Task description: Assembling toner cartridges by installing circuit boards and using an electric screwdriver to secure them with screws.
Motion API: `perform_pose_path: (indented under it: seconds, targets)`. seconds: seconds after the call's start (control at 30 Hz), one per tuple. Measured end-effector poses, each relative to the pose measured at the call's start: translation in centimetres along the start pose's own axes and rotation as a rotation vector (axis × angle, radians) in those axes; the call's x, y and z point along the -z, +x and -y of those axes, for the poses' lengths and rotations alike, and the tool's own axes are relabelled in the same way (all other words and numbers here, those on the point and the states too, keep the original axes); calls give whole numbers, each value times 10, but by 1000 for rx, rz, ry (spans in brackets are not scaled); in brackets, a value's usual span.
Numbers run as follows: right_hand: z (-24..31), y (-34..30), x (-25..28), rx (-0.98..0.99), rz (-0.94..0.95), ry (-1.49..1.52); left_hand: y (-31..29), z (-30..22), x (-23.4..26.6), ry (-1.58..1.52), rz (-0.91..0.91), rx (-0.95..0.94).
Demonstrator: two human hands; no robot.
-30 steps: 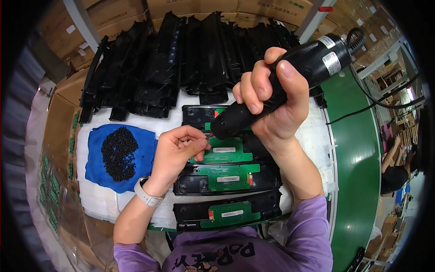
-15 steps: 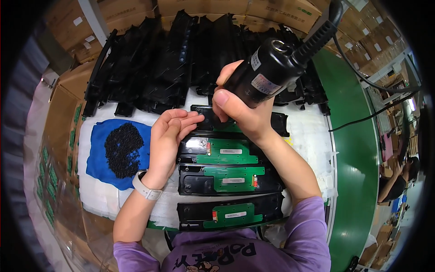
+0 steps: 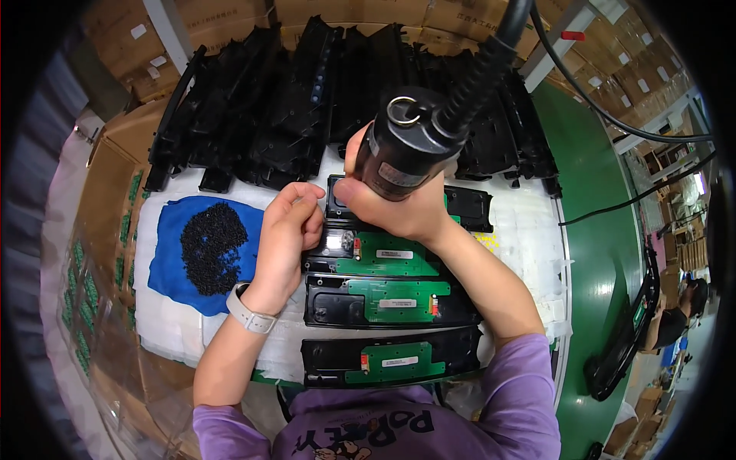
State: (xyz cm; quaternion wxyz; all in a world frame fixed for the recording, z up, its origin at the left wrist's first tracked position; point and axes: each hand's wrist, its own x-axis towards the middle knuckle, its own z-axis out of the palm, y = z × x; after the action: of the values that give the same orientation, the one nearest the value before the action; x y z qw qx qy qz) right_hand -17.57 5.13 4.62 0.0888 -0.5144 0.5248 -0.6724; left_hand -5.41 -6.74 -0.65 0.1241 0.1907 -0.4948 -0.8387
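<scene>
My right hand [image 3: 402, 215] is wrapped round a black electric screwdriver [image 3: 402, 153], held nearly upright over the farthest black panel [image 3: 469, 205]; its tip is hidden below the hand. My left hand [image 3: 287, 222] is closed beside that panel's left end, thumb against curled fingers; what they pinch, if anything, cannot be made out. Nearer to me lie three more black panels, the second [image 3: 331, 241], the third [image 3: 330, 300] and the nearest [image 3: 452, 353], each with a green circuit board on it. Left of my left wrist, a blue cloth [image 3: 167, 264] bears a heap of small black screws [image 3: 207, 245].
Long black plastic housings [image 3: 284, 115] stand in a row across the back. The white padding [image 3: 529, 268] under the panels meets a green surface [image 3: 586, 268] at right, where a long black part [image 3: 629, 337] lies. A cable [image 3: 598, 103] hangs overhead. Another person [image 3: 675, 326] is at far right.
The screwdriver has swung more upright and shifted left with my right hand. My left fingers have curled in from being stretched out. A long black part has appeared on the green surface.
</scene>
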Motion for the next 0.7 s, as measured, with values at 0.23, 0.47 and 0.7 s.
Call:
perform_pose_path:
  seconds: [0.23, 0.47, 0.7]
  targets:
    - [1, -2, 9, -68, -15, 148, -1, 3, -13, 154, -24, -9]
    - [21, 4, 38, 147, -91, 659, -4, 5, -12, 227, 76, -41]
    - [32, -3, 42, 98, -220, 763, -11, 5, -23, 123, 175, -43]
